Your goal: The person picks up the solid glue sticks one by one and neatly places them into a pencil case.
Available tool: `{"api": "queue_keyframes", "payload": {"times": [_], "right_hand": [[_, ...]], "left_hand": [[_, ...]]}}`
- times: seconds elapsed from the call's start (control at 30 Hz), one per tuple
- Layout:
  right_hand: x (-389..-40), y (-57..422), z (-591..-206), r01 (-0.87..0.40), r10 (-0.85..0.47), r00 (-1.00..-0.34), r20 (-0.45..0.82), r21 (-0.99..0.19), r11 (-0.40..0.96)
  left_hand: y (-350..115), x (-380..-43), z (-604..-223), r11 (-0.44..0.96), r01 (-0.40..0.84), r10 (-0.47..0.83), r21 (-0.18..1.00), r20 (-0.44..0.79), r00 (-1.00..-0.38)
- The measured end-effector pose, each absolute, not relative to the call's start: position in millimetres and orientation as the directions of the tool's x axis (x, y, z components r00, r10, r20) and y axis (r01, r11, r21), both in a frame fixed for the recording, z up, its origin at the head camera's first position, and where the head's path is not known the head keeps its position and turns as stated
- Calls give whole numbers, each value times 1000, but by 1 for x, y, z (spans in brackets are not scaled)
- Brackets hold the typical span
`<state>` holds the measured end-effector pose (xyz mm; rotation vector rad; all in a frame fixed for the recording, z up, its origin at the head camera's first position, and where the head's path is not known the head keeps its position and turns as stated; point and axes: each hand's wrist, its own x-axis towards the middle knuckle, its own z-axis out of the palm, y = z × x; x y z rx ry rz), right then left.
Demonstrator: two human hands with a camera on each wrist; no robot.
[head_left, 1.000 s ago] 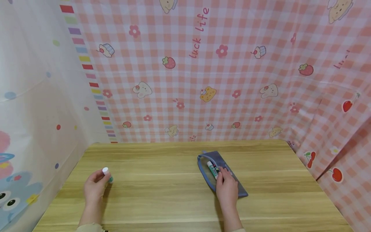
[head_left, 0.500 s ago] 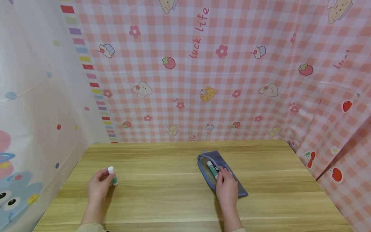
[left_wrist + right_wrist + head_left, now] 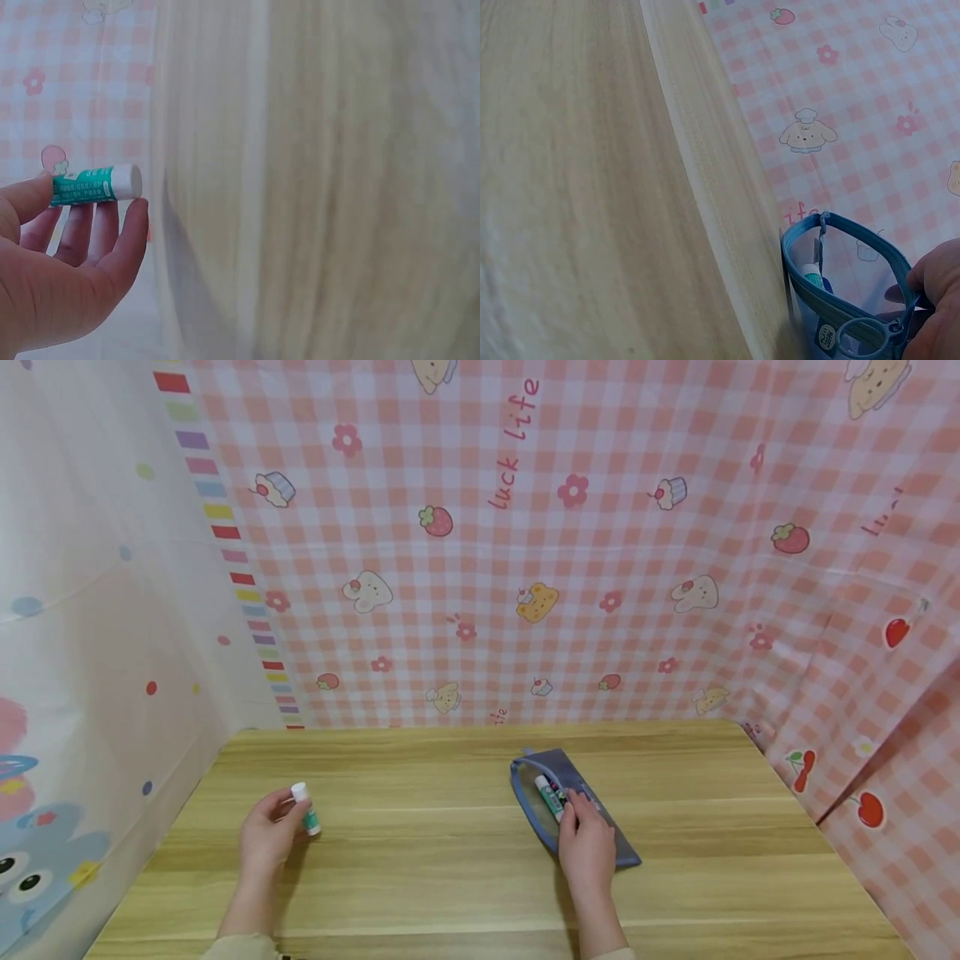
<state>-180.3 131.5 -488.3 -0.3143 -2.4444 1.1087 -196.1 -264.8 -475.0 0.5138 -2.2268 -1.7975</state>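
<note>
The wooden table (image 3: 450, 877) lies under both hands. The blue mesh pencil pouch (image 3: 609, 843), mouth open, lies under the right hand (image 3: 587, 852), whose fingers pinch its rim. The left hand (image 3: 268, 842) pinches a small green glue stick (image 3: 307, 814) with a white cap, well left of the pouch.

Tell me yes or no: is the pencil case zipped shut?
No, in the head view the blue pencil case lies open under the right hand, with a glue stick visible inside.
</note>
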Motion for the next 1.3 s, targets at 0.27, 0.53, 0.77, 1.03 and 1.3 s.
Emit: {"api": "queue_keyframes", "payload": {"times": [0.27, 0.53, 0.77, 1.03, 1.3], "right_hand": [[-181, 131, -487, 32, 374, -883, 283, -759, 650], [-181, 132, -488, 21, 372, -880, 295, -758, 652], [-181, 131, -490, 10, 373, -875, 309, -758, 652], [-181, 131, -491, 13, 373, -875, 308, -756, 654], [-181, 132, -492, 12, 370, -876, 310, -753, 658]], "left_hand": [[-250, -199, -467, 106, -124, -328, 987, -83, -941], [-229, -201, -464, 93, -122, -265, 988, -94, -960], [-210, -206, -462, 60, -110, -216, 992, -94, -972], [-187, -211, -463, 47, -83, -208, 995, -72, -975], [-163, -216, -468, -4, -59, -185, 998, -59, -981]]}}
